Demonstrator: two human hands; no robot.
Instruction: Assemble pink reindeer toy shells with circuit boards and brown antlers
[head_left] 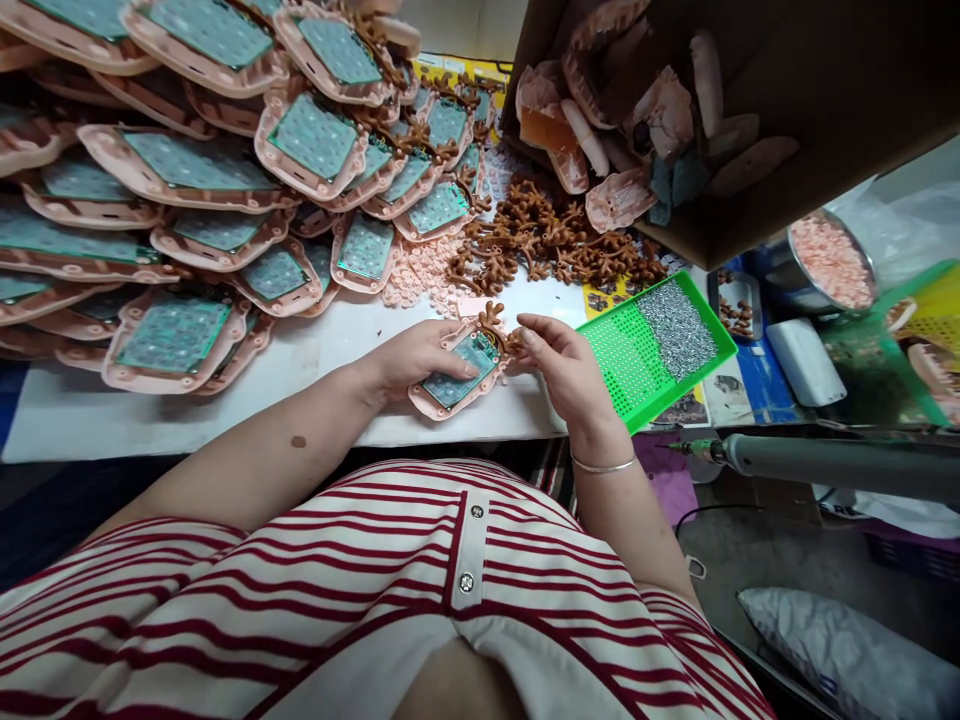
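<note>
My left hand [420, 360] is closed on a pink shell [427, 405] that carries a green circuit board [472, 362], its thumb lying over the board. Brown antler-shaped pieces stick out from the shell's far end. At the shell's right edge, my right hand [562, 365] pinches a brown antler piece [514, 345] between thumb and fingers. Just beyond the shell lie a heap of brown antler pieces [540, 235] and small pink parts [427, 270].
Stacked pink shells with boards [307, 140] fill the left. A green basket [637, 350] of screws lies right of my right hand. Behind it stands a cardboard box [720, 215] of pink parts. A screwdriver tool [795, 462] and a metal bowl [829, 260] are at the right.
</note>
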